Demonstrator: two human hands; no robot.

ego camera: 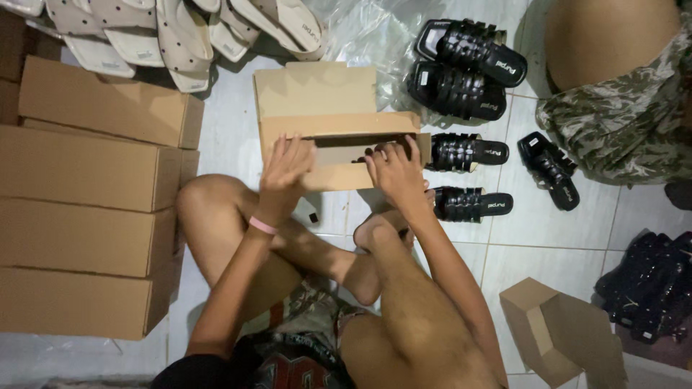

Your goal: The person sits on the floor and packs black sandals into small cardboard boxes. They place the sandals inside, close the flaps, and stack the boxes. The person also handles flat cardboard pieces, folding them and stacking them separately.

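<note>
While I sit cross-legged on the white tiled floor, both hands are on the open brown cardboard shoebox at 12 o'clock from my knees. Left hand lies flat, fingers spread, on the box's front wall; that pins it so it doesn't slide on the tile. Right hand has its fingers curled over the front rim into the opening, holding nothing I can see; contents are in shadow, can't tell what's inside. Lid flap stands folded back at the far side, keeping the opening clear.

Black woven slide sandals: one pair at 1 o'clock on clear plastic wrap, two more singles just right of the box at 3 o'clock, within reach of the right hand. Stack of closed brown cardboard boxes at 9 o'clock, out of the way. Cream perforated sandals at 11 o'clock. A flattened carton at 5 o'clock. Another person's knee in camouflage shorts at 2 o'clock.
</note>
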